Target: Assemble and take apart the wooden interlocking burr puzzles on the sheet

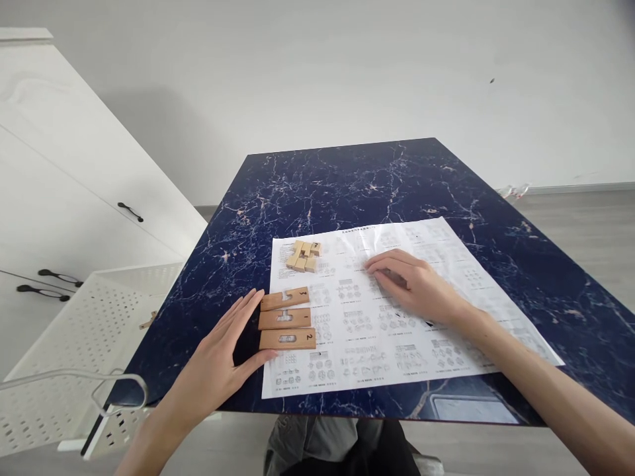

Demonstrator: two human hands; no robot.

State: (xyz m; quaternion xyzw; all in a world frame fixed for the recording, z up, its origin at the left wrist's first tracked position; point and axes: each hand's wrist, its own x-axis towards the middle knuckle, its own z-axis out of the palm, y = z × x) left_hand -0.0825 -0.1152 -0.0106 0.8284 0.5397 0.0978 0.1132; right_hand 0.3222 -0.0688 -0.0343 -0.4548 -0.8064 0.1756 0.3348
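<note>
Three flat wooden pieces with cut-out slots lie in a column at the left of a printed paper sheet (357, 367): the piece marked 3 (276, 301), the piece marked 1 (270, 320) and the piece marked 2 (300, 340). My left hand (218, 357) spans their left ends, fingers stretched, fingertips by the upper piece and thumb by the lower one. Above them sits a small notched wooden puzzle cluster (303, 256), also marked 3. On the sheet's middle rests my right hand (414, 284), fingers loosely bent, a gap at the thumb, holding nothing visible.
The sheet lies on a dark blue marbled table (337, 185). At the left, a white perforated basket (44, 390) stands lower, with a wooden piece (147, 322) inside and a white cable (74, 374) across it. White drawers (89, 192) stand behind.
</note>
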